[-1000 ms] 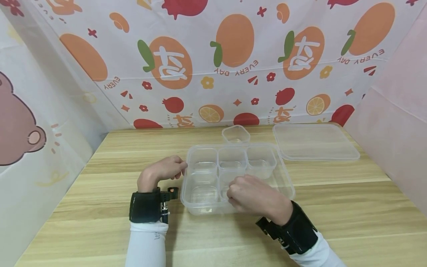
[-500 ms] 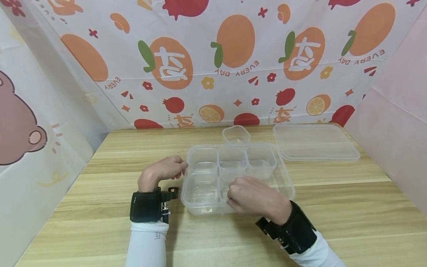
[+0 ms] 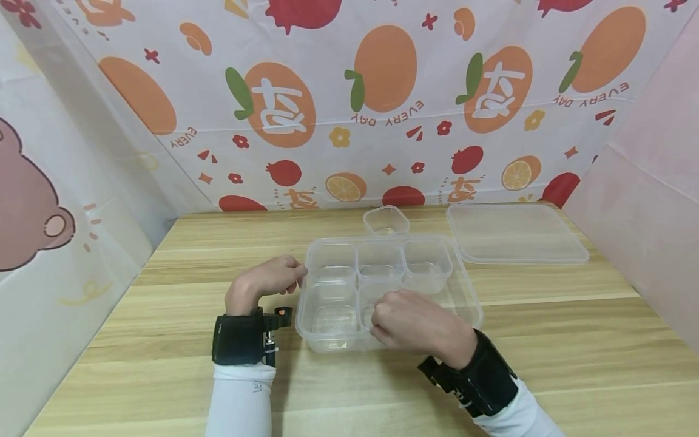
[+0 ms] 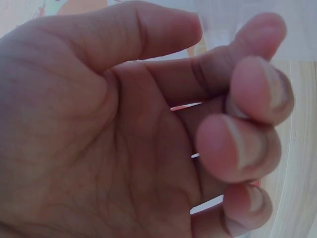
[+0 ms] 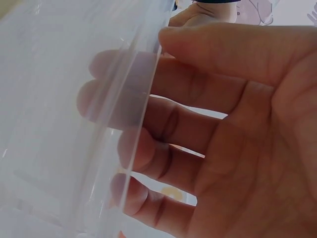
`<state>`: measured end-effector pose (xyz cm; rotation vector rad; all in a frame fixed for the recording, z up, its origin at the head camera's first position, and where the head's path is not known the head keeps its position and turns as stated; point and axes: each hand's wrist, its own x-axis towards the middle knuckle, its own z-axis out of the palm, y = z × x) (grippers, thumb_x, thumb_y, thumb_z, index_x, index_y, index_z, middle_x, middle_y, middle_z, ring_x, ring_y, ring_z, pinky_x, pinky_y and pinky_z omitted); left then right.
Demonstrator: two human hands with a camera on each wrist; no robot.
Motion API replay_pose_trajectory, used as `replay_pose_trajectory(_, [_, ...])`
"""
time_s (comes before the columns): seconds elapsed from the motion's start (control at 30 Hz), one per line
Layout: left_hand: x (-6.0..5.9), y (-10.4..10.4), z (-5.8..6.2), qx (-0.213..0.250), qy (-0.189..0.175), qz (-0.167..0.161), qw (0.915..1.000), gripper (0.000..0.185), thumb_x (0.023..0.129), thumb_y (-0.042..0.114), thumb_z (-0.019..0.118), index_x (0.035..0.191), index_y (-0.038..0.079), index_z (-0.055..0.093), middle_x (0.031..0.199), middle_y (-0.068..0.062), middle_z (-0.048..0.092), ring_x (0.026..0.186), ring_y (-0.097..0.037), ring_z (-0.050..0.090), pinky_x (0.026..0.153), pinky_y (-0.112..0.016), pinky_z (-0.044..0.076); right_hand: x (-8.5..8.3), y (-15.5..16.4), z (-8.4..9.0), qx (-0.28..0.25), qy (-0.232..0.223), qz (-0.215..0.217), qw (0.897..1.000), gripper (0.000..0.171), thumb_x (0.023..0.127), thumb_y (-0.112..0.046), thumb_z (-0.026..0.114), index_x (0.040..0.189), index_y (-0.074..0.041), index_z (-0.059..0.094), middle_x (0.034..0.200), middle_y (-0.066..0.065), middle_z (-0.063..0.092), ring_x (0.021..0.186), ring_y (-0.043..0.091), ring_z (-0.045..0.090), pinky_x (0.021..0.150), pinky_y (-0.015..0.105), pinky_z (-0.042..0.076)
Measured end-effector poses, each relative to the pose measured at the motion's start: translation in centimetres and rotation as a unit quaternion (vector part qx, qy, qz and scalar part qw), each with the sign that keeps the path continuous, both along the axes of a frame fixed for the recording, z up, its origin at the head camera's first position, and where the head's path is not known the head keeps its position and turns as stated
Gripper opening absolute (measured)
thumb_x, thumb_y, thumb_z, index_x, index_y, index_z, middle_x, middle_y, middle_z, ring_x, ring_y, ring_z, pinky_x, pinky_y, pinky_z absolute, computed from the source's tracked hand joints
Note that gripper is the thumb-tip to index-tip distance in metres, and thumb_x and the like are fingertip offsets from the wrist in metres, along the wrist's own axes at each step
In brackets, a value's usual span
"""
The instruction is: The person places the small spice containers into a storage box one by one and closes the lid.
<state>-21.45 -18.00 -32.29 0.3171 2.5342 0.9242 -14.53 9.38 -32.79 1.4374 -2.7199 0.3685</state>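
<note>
Clear rectangular plastic tray [image 3: 464,285] with small clear plastic cups rests at centre of the wooden desk [image 3: 546,340]. Right hand [image 3: 417,321] grips a small clear cup [image 5: 74,124] in the tray's near row, fingers behind its wall. Left hand [image 3: 267,280], curled, touches the tray's 9 o'clock edge, holding nothing. One loose small clear cup [image 3: 386,220] and the flat clear lid [image 3: 513,233] lie at 12 and 2 o'clock.

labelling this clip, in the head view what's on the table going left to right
left hand → big clear divided container → flat clear lid. The right hand and the small loose cup overlap the container's span, so they are left out.
</note>
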Motion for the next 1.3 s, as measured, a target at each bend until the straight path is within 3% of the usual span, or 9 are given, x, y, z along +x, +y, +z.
replay_pose_trajectory(0.27, [0.0,0.0,0.0,-0.006,0.001,0.000,1.0000,0.030,0.098,0.015,0.044,0.078,0.004,0.064,0.061,-0.001,0.044,0.056,-0.016,0.036,0.059,-0.032,0.029,0.0,0.1,-0.1,-0.007,0.018,0.001,1.000,0.044,0.088,-0.005,0.066,0.055,-0.018,0.040,0.060,-0.011,0.031,0.055,0.004,0.030,0.053,0.021,0.035])
replay_pose_trajectory(0.7, [0.0,0.0,0.0,-0.001,0.007,-0.010,0.9999,0.031,0.097,0.013,0.043,0.075,0.004,0.064,0.059,0.000,0.043,0.054,-0.015,0.035,0.057,-0.031,0.028,-1.0,2.3,1.1,-0.078,0.088,-0.036,0.992,0.012,0.087,-0.001,0.074,0.077,-0.008,0.071,0.069,-0.005,0.057,0.063,0.009,0.051,0.061,0.022,0.046])
replay_pose_trajectory(0.87, [0.1,0.2,0.0,0.002,0.007,-0.009,0.9999,0.031,0.097,0.013,0.044,0.076,0.005,0.064,0.059,0.000,0.043,0.054,-0.015,0.035,0.057,-0.031,0.028,-1.6,3.8,1.5,-0.117,0.115,-0.088,0.983,0.008,0.085,-0.001,0.079,0.082,-0.006,0.074,0.072,-0.002,0.062,0.065,0.012,0.054,0.061,0.024,0.048])
replay_pose_trajectory(1.07, [0.2,0.2,-0.1,0.000,0.008,-0.008,0.9999,0.031,0.098,0.014,0.044,0.076,0.005,0.065,0.059,0.000,0.043,0.054,-0.015,0.035,0.057,-0.031,0.028,-2.3,5.8,1.9,-0.123,0.108,-0.157,0.974,0.006,0.086,-0.001,0.079,0.083,-0.005,0.074,0.072,0.000,0.062,0.065,0.015,0.050,0.061,0.029,0.046])
replay_pose_trajectory(1.3, [0.1,0.0,-0.1,-0.003,0.008,-0.007,0.9999,0.032,0.098,0.013,0.043,0.076,0.004,0.064,0.059,-0.001,0.043,0.054,-0.016,0.036,0.057,-0.031,0.028,-2.7,6.7,2.1,-0.122,0.098,-0.176,0.972,0.005,0.086,0.000,0.077,0.084,-0.004,0.076,0.074,0.003,0.065,0.066,0.017,0.052,0.062,0.031,0.048])
